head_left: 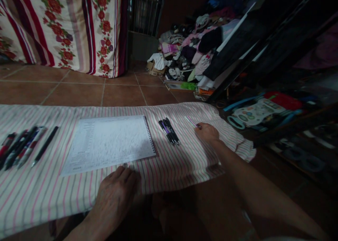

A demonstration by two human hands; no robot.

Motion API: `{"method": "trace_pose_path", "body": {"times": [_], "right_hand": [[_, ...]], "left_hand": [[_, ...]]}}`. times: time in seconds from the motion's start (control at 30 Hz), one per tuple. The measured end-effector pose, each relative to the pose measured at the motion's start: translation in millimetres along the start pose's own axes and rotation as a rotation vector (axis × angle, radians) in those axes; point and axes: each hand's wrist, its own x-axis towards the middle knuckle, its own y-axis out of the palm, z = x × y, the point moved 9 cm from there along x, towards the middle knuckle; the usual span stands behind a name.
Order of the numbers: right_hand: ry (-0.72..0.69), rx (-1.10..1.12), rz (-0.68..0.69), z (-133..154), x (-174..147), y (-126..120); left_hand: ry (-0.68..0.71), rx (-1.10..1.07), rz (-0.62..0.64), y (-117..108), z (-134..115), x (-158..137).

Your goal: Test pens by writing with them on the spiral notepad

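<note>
My right hand (pixel 207 132) is closed on a slim pen (pixel 192 122) with a white and purple barrel, which points up and left over the cloth. Left of it lie several dark pens (pixel 169 131) side by side, one with a purple part. A spiral-bound notebook (pixel 113 140) lies flat, its page pale with faint printed lines at the left; the writing is too blurred to read. By the notebook's near edge, my left hand (pixel 117 186) rests on the table's front edge with its fingers curled in. Nothing shows in it, though its palm side is hidden.
A pink-and-grey striped cloth (pixel 84 195) covers the table. At far left lie several more pens (pixel 23 147) in black, red and silver. Beyond are a tiled floor (pixel 79 91), a flowered curtain (pixel 71 30), a heap of clothes (pixel 190 51) and a colourful toy-like item (pixel 260 111).
</note>
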Motion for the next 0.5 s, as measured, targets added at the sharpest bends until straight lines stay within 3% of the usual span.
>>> {"method": "trace_pose_path", "body": {"times": [0.33,0.5], "right_hand": [[0.041,0.058,-0.007,-4,1,8],[0.074,0.296,-0.212,-12,-4,-20]], "left_hand": [[-0.009,-0.022,-0.028,-1,1,-2],[0.008,-0.021,-0.058,-9,3,-3]]}}
